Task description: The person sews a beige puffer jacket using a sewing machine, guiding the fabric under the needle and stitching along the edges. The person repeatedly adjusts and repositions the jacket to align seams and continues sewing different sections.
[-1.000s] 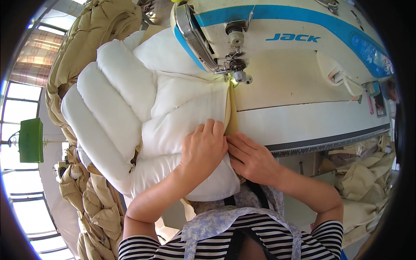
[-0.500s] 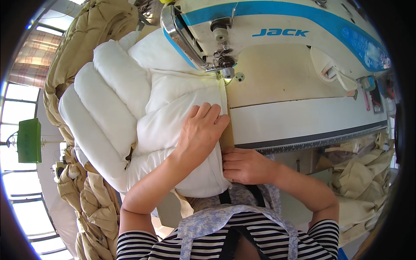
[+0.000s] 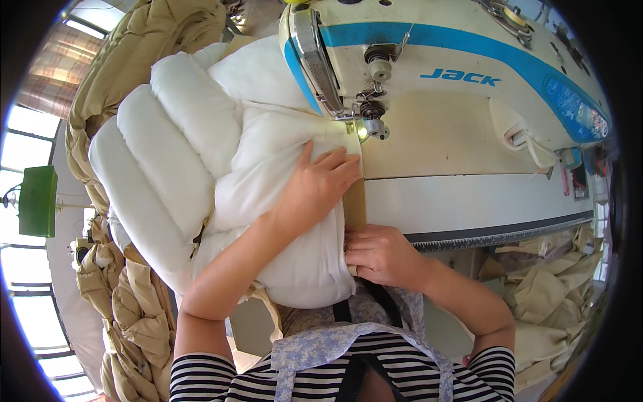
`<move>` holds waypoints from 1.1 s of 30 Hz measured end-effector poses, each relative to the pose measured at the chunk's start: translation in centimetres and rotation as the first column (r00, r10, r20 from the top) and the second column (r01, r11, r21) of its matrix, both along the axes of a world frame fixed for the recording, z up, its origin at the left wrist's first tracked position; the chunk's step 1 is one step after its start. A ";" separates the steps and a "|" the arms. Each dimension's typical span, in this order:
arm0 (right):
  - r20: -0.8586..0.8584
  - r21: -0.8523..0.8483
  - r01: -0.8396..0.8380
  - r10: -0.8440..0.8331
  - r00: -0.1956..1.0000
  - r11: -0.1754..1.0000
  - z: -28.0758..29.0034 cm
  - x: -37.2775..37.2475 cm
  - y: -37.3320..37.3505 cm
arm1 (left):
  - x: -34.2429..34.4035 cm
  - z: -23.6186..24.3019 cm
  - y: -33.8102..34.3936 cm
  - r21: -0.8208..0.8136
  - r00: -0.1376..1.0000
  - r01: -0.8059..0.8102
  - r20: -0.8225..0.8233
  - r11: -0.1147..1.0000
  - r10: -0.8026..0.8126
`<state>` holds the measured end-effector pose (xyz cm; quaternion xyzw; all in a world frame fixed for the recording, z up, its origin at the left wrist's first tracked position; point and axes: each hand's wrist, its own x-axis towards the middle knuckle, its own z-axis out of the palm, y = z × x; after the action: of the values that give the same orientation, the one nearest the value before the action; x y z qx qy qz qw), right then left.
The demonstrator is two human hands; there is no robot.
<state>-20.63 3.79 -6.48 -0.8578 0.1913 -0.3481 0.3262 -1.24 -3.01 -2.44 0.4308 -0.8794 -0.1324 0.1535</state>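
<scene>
A puffy white quilted piece (image 3: pixel 167 174) lies left of and under the needle area of a white-and-blue sewing machine (image 3: pixel 429 47), its right edge running toward me from the lit presser foot (image 3: pixel 351 126). My left hand (image 3: pixel 320 181) lies on that edge just below the foot, fingers apart and slightly bent, pressing on the fabric. My right hand (image 3: pixel 380 258), lower down, has its fingers curled closed on the same edge, the fingertips partly hidden by the fabric. A tan strip (image 3: pixel 355 208) shows beside the white edge between my hands.
Tan quilted bundles (image 3: pixel 117 295) hang at the left, beside a green box (image 3: pixel 37 201) near the windows. More tan fabric (image 3: pixel 542 295) is piled at lower right, below the table edge with its measuring strip (image 3: pixel 495 234). Small tools (image 3: pixel 573 174) sit at the right.
My left hand has slid up the edge toward the presser foot. My right hand has moved lower along it. The white fabric now covers more of the tan strip and the zipper seen earlier.
</scene>
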 end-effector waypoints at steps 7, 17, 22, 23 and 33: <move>-0.118 -0.301 -0.076 0.042 0.992 0.950 0.6 0.9 0.7 | -1.2 0.9 1.4 -0.059 0.981 -0.190 0.013 0.980 0.191; 0.006 -0.086 0.070 -0.070 0.998 0.994 -0.7 1.6 6.3 | 1.3 5.1 11.0 0.367 0.758 -0.536 -0.187 0.760 0.625; -0.020 -0.089 -0.005 0.003 1.000 0.996 -0.8 0.4 7.7 | 0.0 6.3 9.3 -0.087 0.949 -0.312 -0.072 0.946 0.306; -0.031 -0.072 -0.047 0.045 0.999 0.996 -0.9 0.2 8.1 | -0.4 6.1 9.1 -0.136 0.982 -0.182 0.025 0.974 0.187; 0.080 0.127 -0.165 0.155 0.985 0.978 -2.0 -0.6 9.9 | -0.1 1.6 6.8 -0.124 0.987 0.143 0.091 0.982 -0.132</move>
<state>-21.27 13.68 -8.51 -0.8341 0.1329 -0.3368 0.4162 -1.36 3.81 -0.88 0.3631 -0.9194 -0.0672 0.1353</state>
